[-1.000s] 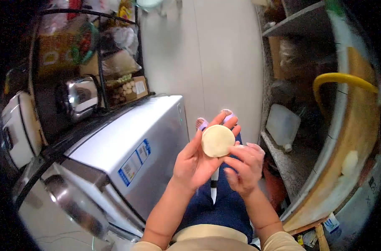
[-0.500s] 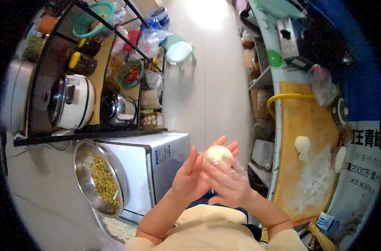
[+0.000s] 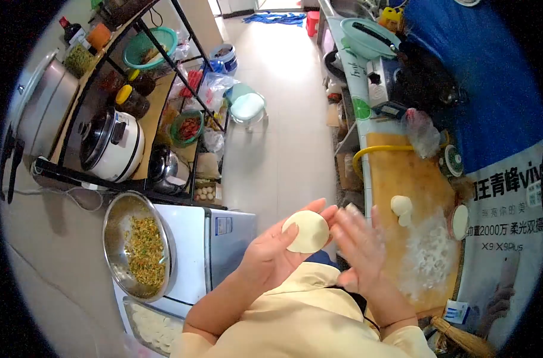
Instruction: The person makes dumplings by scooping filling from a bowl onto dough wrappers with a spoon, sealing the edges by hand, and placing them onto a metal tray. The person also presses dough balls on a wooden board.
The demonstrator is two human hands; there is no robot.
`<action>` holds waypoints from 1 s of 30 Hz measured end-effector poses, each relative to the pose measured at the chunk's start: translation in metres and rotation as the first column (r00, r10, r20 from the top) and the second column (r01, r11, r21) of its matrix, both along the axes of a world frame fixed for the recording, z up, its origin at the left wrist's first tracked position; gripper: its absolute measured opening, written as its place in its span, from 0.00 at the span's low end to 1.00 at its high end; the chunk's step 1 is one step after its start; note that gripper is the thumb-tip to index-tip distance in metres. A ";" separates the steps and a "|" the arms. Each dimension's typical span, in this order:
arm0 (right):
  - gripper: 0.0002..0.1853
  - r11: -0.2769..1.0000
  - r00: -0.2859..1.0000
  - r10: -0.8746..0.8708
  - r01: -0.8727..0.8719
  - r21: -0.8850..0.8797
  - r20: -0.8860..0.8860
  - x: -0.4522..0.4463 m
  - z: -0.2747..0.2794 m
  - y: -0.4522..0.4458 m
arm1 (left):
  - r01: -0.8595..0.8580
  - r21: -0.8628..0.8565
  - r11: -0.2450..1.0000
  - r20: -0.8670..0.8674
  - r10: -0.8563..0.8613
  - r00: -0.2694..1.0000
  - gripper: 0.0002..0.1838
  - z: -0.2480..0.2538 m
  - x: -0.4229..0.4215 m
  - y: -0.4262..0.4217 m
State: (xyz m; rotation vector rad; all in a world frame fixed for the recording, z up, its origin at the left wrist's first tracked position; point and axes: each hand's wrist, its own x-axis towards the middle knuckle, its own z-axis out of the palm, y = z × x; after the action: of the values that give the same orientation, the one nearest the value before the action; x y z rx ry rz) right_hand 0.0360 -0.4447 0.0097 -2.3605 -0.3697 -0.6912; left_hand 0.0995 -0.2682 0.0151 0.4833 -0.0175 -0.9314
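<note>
Tabletop (image 3: 360,89) on the right, running away into the room, and on its nearer stretch a wooden board (image 3: 403,176), with white powder (image 3: 431,256) dusted across the near part and two pale dough lumps (image 3: 401,206) together just beyond. A yellow hose (image 3: 376,148) crosses the board's far end. Down the middle goes a pale floor (image 3: 283,143), bright at the far end, with a stool (image 3: 247,108) set left, beside a dark-framed rack (image 3: 145,152).

Now the grip, near centre! The left hand (image 3: 264,258) has a round dough disc (image 3: 309,232) pinched, thumb on top, fingers underneath, in front of the body. Over to the right hand (image 3: 362,246): blurred, fingers straight and loosely spread, grasping nothing, just right of the disc.

Containers, then! Near left, a tilted steel bowl (image 3: 114,244) carries chopped yellow-and-green filling (image 3: 145,253), right beside the white top of an appliance (image 3: 185,244). Nearer again, a tray (image 3: 126,308) with rows of pale dough pieces (image 3: 155,325). On the rack, a white cooker (image 3: 127,149) wears its dark lid, and farther right a green basket (image 3: 174,132) holds something red.
</note>
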 end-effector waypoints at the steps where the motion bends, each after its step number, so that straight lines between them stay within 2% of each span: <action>1: 0.36 0.979 0.987 0.160 -0.155 -0.128 0.023 -0.002 0.000 -0.001 | 0.009 -0.020 1.000 -0.010 -0.009 1.000 0.33 0.004 -0.001 -0.003; 2: 0.37 0.920 0.949 0.314 -0.299 -0.252 0.020 -0.004 -0.001 -0.001 | 0.017 -0.021 1.000 -0.005 -0.017 1.000 0.33 0.003 -0.003 -0.005; 4: 0.35 0.902 0.950 0.311 -0.287 -0.323 0.024 0.007 -0.007 -0.012 | 0.026 -0.046 0.999 -0.015 -0.026 1.000 0.33 0.001 -0.006 -0.009; 5: 0.35 0.992 0.995 0.080 -0.085 -0.094 -0.056 0.014 -0.012 -0.029 | -0.008 0.057 0.998 0.012 0.007 1.000 0.33 0.007 -0.003 -0.011; 6: 0.35 0.982 0.975 -0.127 0.150 0.116 -0.185 0.019 -0.011 -0.037 | -0.005 0.058 0.998 0.015 0.004 1.000 0.33 0.010 -0.002 -0.013; 7: 0.35 0.981 0.975 -0.128 0.151 0.118 -0.184 0.017 -0.007 -0.038 | -0.016 0.067 0.998 0.036 0.014 0.999 0.33 0.013 -0.001 -0.012; 9: 0.34 0.975 0.972 -0.220 0.220 -0.015 -0.085 0.010 0.008 -0.038 | -0.023 0.084 0.996 0.049 0.019 0.999 0.33 0.012 -0.001 -0.014; 10: 0.34 0.974 0.969 -0.225 0.225 -0.011 -0.097 0.009 0.007 -0.035 | 0.008 0.073 0.997 0.035 -0.010 0.999 0.33 0.011 -0.003 -0.014; 13: 0.26 0.994 0.989 -0.025 0.008 -0.113 -0.148 0.013 0.008 -0.024 | 0.058 0.049 0.997 0.030 -0.060 0.998 0.34 0.015 -0.003 -0.020; 14: 0.26 0.994 0.987 -0.029 0.011 -0.112 -0.155 0.016 0.004 -0.031 | 0.062 0.033 0.998 0.044 -0.064 0.997 0.34 0.018 -0.002 -0.020; 15: 0.22 0.963 0.957 -0.265 0.269 0.020 -0.116 0.021 0.002 -0.042 | 0.059 0.024 0.998 0.019 -0.060 0.998 0.35 0.018 -0.002 -0.020; 16: 0.18 0.851 0.865 -0.489 0.501 0.158 -0.111 0.025 0.003 -0.046 | 0.058 0.026 0.998 0.013 -0.058 0.998 0.35 0.018 -0.002 -0.021; 17: 0.10 0.793 0.892 -0.417 0.451 0.409 -0.175 0.019 0.006 -0.039 | 0.059 0.050 0.997 0.020 -0.060 0.998 0.34 0.017 -0.003 -0.021; 18: 0.10 0.793 0.891 -0.416 0.453 0.408 -0.183 0.017 0.007 -0.031 | 0.062 0.074 0.995 0.028 -0.065 0.998 0.33 0.017 -0.003 -0.022; 20: 0.07 0.815 0.967 -0.101 0.214 0.539 -0.232 0.014 0.007 -0.020 | 0.066 0.079 0.995 0.046 -0.069 0.997 0.34 0.019 -0.005 -0.025; 21: 0.07 0.798 0.967 -0.030 0.175 0.577 -0.252 0.016 0.009 -0.018 | 0.064 0.083 0.995 0.068 -0.070 0.995 0.35 0.019 -0.006 -0.026; 22: 0.07 0.798 0.966 -0.032 0.180 0.575 -0.257 0.018 0.013 -0.016 | 0.066 0.081 0.994 0.063 -0.072 0.995 0.35 0.018 -0.006 -0.027; 24: 0.07 0.851 0.932 0.100 0.101 0.516 -0.347 0.019 0.021 -0.012 | 0.097 0.046 0.994 0.109 -0.101 0.989 0.36 0.017 -0.008 -0.025; 26: 0.06 0.847 0.929 0.123 0.086 0.525 -0.350 0.018 0.019 -0.010 | 0.059 0.097 0.993 0.080 -0.067 0.995 0.36 0.019 -0.011 -0.027; 28: 0.06 0.769 0.940 0.087 0.148 0.622 -0.330 0.018 0.013 -0.011 | 0.019 0.149 0.989 0.054 -0.027 0.998 0.36 0.022 -0.011 -0.026; 29: 0.06 0.770 0.938 0.095 0.143 0.622 -0.334 0.017 0.015 -0.011 | 0.045 0.155 0.987 0.068 -0.056 0.996 0.34 0.023 -0.009 -0.025; 30: 0.06 0.716 0.915 0.108 0.201 0.669 -0.390 0.017 0.018 -0.011 | 0.071 0.162 0.984 0.083 -0.085 0.993 0.33 0.023 -0.008 -0.024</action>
State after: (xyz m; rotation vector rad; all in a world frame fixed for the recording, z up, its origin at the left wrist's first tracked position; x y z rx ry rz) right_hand 0.0525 -0.4554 0.0277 -1.6998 0.1385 -0.2607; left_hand 0.0916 -0.2924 0.0379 0.6759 -0.0441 -0.9920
